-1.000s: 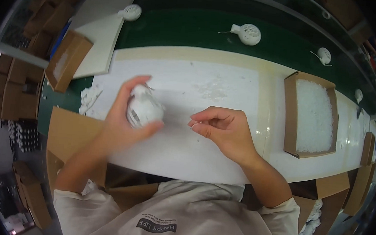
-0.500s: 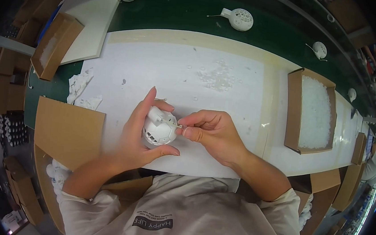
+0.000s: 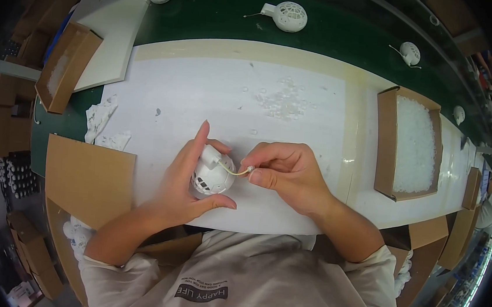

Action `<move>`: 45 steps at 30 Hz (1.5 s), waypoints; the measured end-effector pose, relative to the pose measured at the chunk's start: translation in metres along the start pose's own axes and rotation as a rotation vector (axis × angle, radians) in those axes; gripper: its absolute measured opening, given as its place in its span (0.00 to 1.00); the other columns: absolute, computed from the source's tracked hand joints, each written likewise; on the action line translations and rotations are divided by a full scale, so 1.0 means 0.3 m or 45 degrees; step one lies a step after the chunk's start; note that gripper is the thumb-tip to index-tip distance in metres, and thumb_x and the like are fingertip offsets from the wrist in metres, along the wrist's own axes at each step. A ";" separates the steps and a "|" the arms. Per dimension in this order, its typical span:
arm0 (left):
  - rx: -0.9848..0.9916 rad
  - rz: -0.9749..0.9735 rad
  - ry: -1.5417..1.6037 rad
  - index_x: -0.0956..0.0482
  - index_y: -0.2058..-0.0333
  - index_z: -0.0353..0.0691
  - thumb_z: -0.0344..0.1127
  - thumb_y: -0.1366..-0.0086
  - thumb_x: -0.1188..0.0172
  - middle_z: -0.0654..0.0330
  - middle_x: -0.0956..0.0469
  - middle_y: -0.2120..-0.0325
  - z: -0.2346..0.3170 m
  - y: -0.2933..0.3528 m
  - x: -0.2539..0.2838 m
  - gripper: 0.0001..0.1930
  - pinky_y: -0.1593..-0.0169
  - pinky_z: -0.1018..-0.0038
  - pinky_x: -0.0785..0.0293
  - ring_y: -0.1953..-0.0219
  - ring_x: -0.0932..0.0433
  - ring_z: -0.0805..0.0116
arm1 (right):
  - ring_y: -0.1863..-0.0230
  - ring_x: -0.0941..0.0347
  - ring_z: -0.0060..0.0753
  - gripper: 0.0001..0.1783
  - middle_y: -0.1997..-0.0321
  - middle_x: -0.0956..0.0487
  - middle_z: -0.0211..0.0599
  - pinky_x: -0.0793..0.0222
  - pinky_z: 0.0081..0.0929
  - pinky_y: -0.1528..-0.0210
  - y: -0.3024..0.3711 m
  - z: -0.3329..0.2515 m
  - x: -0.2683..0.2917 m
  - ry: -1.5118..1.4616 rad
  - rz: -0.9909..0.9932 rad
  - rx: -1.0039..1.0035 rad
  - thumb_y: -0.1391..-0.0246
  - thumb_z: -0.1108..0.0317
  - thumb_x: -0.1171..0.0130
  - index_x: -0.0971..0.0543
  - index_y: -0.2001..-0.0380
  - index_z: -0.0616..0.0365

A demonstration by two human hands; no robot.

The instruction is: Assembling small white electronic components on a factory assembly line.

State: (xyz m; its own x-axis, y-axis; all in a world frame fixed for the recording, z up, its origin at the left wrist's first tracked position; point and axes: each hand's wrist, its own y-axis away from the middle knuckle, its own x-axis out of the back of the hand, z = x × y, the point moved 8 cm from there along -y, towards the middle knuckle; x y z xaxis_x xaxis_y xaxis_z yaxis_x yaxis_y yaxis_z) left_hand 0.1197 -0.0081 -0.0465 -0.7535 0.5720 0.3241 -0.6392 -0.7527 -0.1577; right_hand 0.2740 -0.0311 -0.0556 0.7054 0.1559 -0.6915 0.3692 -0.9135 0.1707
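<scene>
Cupping one white ball (image 3: 213,180) is the left hand (image 3: 180,184) — pinching one cord (image 3: 233,173), the right hand (image 3: 290,178).

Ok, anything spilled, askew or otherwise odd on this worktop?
Small clear pieces lie scattered mid-table, outside the cardboard tray of similar-looking bits: perhaps spilled, perhaps deliberate. Ragged white scraps sit untidily at left. The white ball-shaped unit in the left hand shows no obvious damage.

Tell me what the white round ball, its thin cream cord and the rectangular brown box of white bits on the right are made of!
The white round ball looks like hard plastic, perhaps satin: it's smooth, with crisp cut-out openings. The thin cream cord might be dull plastic-coated wire, as it curves smoothly. The rectangular brown box seems to be matt cardboard: plain brown walls.
</scene>
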 end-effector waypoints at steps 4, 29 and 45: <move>-0.132 0.035 -0.474 0.56 0.29 0.33 0.44 0.55 0.20 0.49 0.27 0.51 0.045 -0.028 0.027 0.63 0.50 0.65 0.29 0.53 0.26 0.58 | 0.57 0.25 0.28 0.11 0.56 0.19 0.38 0.31 0.24 0.54 0.003 -0.040 0.012 0.403 0.101 0.099 0.44 0.81 0.37 0.17 0.56 0.63; 0.046 -0.031 -0.117 0.53 0.32 0.24 0.42 0.50 0.23 0.50 0.25 0.54 0.081 0.005 -0.075 0.57 0.54 0.62 0.27 0.59 0.26 0.53 | 0.65 0.30 0.29 0.07 0.69 0.19 0.33 0.32 0.23 0.64 0.031 -0.083 -0.059 1.246 0.194 0.818 0.52 0.82 0.32 0.16 0.68 0.61; 0.004 -0.004 -0.254 0.45 0.31 0.33 0.35 0.46 0.28 0.52 0.25 0.58 0.072 -0.006 -0.032 0.47 0.55 0.66 0.26 0.58 0.24 0.57 | 0.68 0.29 0.32 0.11 0.71 0.20 0.35 0.33 0.27 0.67 0.012 -0.080 -0.061 1.319 0.163 0.692 0.57 0.81 0.31 0.16 0.67 0.61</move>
State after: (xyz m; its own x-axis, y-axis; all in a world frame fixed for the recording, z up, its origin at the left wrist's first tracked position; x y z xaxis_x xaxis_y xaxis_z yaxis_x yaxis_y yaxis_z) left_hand 0.1315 -0.0191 -0.0292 -0.7059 0.4986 0.5030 -0.6407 -0.7523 -0.1535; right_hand 0.2771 -0.0281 -0.0254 0.9661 0.0537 0.2524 0.1304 -0.9457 -0.2978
